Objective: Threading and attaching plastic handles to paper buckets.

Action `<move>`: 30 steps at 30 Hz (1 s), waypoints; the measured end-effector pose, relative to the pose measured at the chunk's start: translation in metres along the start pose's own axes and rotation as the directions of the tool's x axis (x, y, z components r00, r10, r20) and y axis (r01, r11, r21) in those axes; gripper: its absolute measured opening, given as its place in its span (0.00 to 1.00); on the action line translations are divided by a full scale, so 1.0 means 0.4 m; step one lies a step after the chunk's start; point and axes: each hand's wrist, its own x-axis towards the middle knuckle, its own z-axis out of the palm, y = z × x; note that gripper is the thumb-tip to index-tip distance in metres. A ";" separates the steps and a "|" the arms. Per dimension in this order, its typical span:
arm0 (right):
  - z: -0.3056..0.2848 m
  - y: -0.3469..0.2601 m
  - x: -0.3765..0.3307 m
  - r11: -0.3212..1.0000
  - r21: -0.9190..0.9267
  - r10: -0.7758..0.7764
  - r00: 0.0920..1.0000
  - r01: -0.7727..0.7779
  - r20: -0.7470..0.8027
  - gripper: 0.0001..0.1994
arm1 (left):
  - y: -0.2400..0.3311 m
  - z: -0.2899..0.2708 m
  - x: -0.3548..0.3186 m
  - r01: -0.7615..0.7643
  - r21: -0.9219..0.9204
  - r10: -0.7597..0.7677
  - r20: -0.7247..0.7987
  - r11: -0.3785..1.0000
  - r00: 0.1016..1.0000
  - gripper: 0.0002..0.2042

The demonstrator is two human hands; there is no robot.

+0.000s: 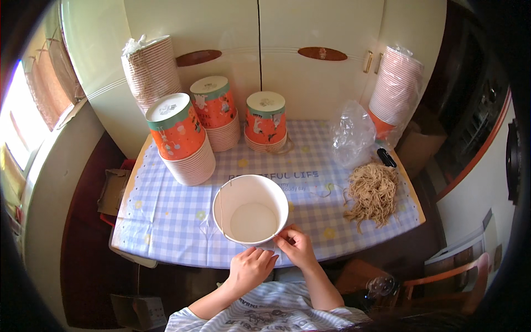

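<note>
A white paper bucket (253, 191) stands upright near the front edge of the table, its open mouth toward me. A thin beige cord (221, 207) runs along the left side of its rim. My right hand (296, 244) pinches the bucket's near right rim between thumb and fingers; whether a cord end is also in that pinch is too small to tell. Just in front of the bucket's near side, my left hand (251, 269) is closed with its knuckles up. Its fingertips are partly hidden, and I cannot make out what they hold.
Stacks of upturned orange-and-green paper buckets (176, 133) stand at the back left, with a shorter stack (266, 119) mid-back. A bagged bucket stack (394, 88), clear plastic bag (353, 133), black marker-like object (386, 157) and beige cord pile (373, 191) lie rightward on the checked tablecloth (166, 221).
</note>
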 end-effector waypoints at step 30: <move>-0.049 -0.143 0.081 0.794 0.606 -0.110 0.991 0.038 0.082 0.12 | -0.110 -0.247 0.108 -0.256 -0.103 0.246 -0.103 0.961 0.964 0.11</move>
